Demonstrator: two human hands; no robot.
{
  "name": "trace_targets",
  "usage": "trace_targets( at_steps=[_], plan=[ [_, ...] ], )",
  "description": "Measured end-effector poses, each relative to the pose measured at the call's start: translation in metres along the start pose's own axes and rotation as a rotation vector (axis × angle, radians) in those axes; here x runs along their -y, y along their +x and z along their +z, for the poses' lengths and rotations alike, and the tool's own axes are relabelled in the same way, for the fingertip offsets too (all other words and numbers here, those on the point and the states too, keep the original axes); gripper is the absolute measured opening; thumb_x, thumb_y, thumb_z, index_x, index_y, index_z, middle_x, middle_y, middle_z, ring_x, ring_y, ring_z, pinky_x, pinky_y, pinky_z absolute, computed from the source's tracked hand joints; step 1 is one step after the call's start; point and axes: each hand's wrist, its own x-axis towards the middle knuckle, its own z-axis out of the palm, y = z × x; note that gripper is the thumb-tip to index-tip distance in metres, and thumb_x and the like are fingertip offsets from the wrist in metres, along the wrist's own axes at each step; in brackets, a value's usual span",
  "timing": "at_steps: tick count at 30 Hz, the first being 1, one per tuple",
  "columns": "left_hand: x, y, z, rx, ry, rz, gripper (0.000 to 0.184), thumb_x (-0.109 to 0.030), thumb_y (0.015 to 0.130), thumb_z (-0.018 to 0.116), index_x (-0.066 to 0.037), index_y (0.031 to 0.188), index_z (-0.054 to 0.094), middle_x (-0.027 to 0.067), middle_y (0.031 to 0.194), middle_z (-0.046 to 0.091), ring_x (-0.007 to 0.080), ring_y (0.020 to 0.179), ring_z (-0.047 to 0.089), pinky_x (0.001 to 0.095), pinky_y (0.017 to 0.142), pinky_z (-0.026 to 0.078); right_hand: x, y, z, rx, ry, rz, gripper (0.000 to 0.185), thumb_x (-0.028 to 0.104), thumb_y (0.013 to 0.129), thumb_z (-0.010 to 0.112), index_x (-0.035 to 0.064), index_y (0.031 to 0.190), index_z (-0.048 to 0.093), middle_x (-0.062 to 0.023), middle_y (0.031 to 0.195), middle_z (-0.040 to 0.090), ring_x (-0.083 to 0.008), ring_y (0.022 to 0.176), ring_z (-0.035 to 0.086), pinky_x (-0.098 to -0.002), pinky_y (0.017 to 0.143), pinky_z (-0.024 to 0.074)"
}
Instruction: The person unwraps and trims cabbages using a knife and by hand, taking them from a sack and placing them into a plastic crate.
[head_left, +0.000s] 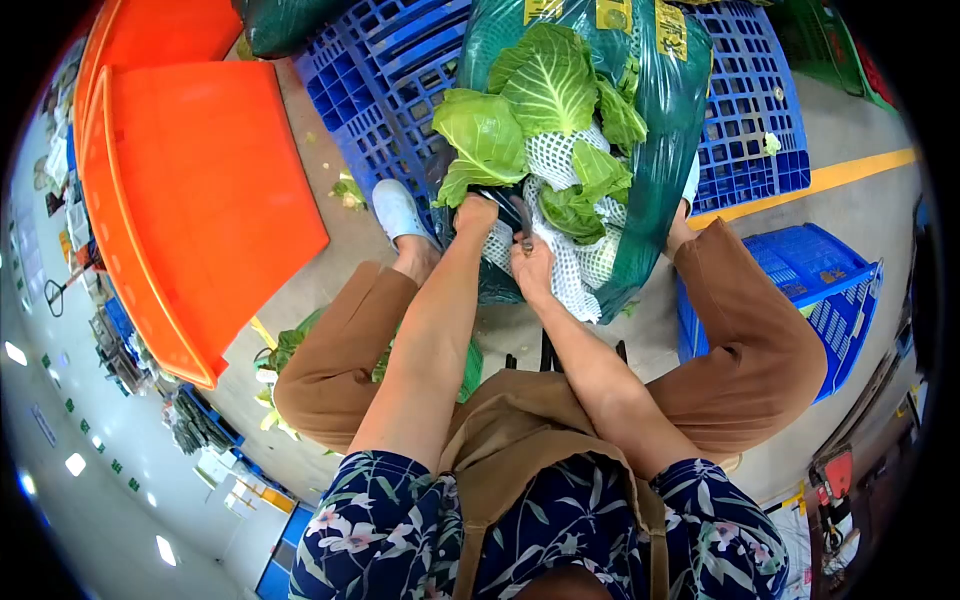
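A big dark green plastic bag (660, 150) lies in front of me, torn open. In its opening are large green leaves (548, 85) and leafy vegetable heads wrapped in white foam netting (560, 160). My left hand (475, 214) is closed at the near left edge of the opening, on what looks like the bag's dark film. Just to its right, my right hand (533, 265) is closed around a small knife (523, 215). The short dark blade points away from me, beside the white netting. The leaves stand beyond both hands.
Blue plastic pallets (390, 90) lie under and beside the bag. An orange bin (200, 190) stands at left, a blue crate (800, 270) at right. Leaf scraps (348, 192) lie on the floor, and trimmed leaves (290, 345) are piled by my left leg.
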Motion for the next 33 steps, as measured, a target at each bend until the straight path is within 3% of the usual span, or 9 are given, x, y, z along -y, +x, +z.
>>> trace_targets(
  at_steps=[3, 7, 13, 19, 21, 28, 29, 31, 33],
  plan=[
    [0.033, 0.046, 0.026, 0.162, 0.183, 0.104, 0.039, -0.026, 0.087, 0.045, 0.003, 0.107, 0.064, 0.0265, 0.117, 0.058, 0.0363, 0.109, 0.058, 0.0437, 0.091, 0.047, -0.025, -0.006, 0.005, 0.019, -0.196, 0.441, 0.031, 0.018, 0.077, 0.058, -0.0035, 0.098, 0.066, -0.0281, 0.09, 0.064, -0.042, 0.089, 0.063, -0.0455, 0.078, 0.0478],
    [0.062, 0.04, 0.049, 0.179, 0.49, 0.178, 0.045, -0.026, 0.088, 0.046, 0.006, 0.117, 0.058, 0.026, 0.126, 0.053, 0.0358, 0.116, 0.054, 0.0403, 0.095, 0.045, -0.069, 0.007, 0.013, 0.173, -0.268, 0.41, 0.033, 0.02, 0.073, 0.061, -0.0092, 0.089, 0.064, -0.0285, 0.087, 0.065, -0.0361, 0.081, 0.066, -0.0418, 0.072, 0.0488],
    [0.025, 0.002, 0.003, 0.518, 0.683, 0.183, 0.041, -0.015, 0.084, 0.049, 0.003, 0.119, 0.058, 0.022, 0.13, 0.051, 0.0341, 0.121, 0.051, 0.0373, 0.097, 0.043, -0.078, 0.03, 0.007, 0.512, 0.274, 0.832, 0.041, 0.005, 0.064, 0.063, -0.0065, 0.101, 0.05, -0.0123, 0.081, 0.051, -0.0243, 0.064, 0.05, -0.0418, 0.051, 0.0434],
    [0.022, 0.0, -0.012, 0.618, 0.333, -0.193, 0.055, -0.035, 0.09, 0.037, -0.003, 0.133, 0.047, 0.0165, 0.145, 0.036, 0.0296, 0.135, 0.033, 0.0361, 0.11, 0.026, -0.095, 0.033, 0.023, 0.648, 0.513, 0.953, 0.031, 0.004, 0.061, 0.063, 0.0009, 0.09, 0.053, -0.0052, 0.073, 0.045, -0.0203, 0.058, 0.043, -0.0356, 0.05, 0.0383],
    [0.077, 0.047, 0.037, 0.495, 0.376, -0.038, 0.059, -0.041, 0.089, 0.039, -0.001, 0.133, 0.046, 0.0165, 0.144, 0.038, 0.0308, 0.132, 0.036, 0.0345, 0.11, 0.026, -0.084, 0.022, 0.024, 0.481, 0.597, 0.927, 0.03, 0.003, 0.059, 0.062, 0.0003, 0.088, 0.054, -0.0055, 0.073, 0.046, -0.0212, 0.062, 0.045, -0.0363, 0.054, 0.0396],
    [0.024, 0.011, -0.046, 0.344, -0.397, 0.17, 0.054, -0.026, 0.08, 0.062, -0.002, 0.126, 0.052, 0.0112, 0.13, 0.053, 0.0237, 0.114, 0.05, 0.0347, 0.096, 0.038, -0.024, 0.039, -0.004, 0.167, 0.644, 0.592, 0.064, 0.0, 0.058, 0.053, -0.0098, 0.12, 0.043, -0.0165, 0.1, 0.052, -0.0255, 0.081, 0.051, -0.036, 0.068, 0.0454],
    [-0.007, -0.028, -0.074, 0.248, -0.516, 0.008, 0.046, -0.02, 0.079, 0.063, -0.003, 0.121, 0.056, 0.0077, 0.122, 0.058, 0.0223, 0.108, 0.053, 0.0331, 0.093, 0.039, 0.011, 0.038, -0.019, 0.123, 0.658, 0.56, 0.066, -0.001, 0.057, 0.053, -0.0105, 0.122, 0.042, -0.0158, 0.1, 0.051, -0.0245, 0.08, 0.05, -0.0344, 0.066, 0.0447],
    [-0.003, -0.029, -0.072, 0.3, -0.953, 0.272, 0.039, -0.013, 0.081, 0.063, -0.002, 0.118, 0.057, 0.0063, 0.113, 0.061, 0.0215, 0.105, 0.054, 0.0315, 0.093, 0.039, 0.009, 0.043, -0.022, 0.193, 0.719, 0.45, 0.063, -0.002, 0.058, 0.053, -0.0092, 0.12, 0.043, -0.0145, 0.097, 0.051, -0.0237, 0.078, 0.05, -0.0327, 0.065, 0.0444],
    [0.001, -0.027, -0.069, 0.348, -0.76, 0.255, 0.031, -0.012, 0.082, 0.066, -0.001, 0.111, 0.06, 0.0038, 0.1, 0.063, 0.0145, 0.09, 0.058, 0.0282, 0.08, 0.045, 0.016, 0.033, -0.023, 0.153, 0.752, 0.535, 0.057, -0.004, 0.06, 0.051, -0.0058, 0.116, 0.046, -0.0105, 0.091, 0.049, -0.021, 0.073, 0.049, -0.0324, 0.062, 0.0444]
  ],
)
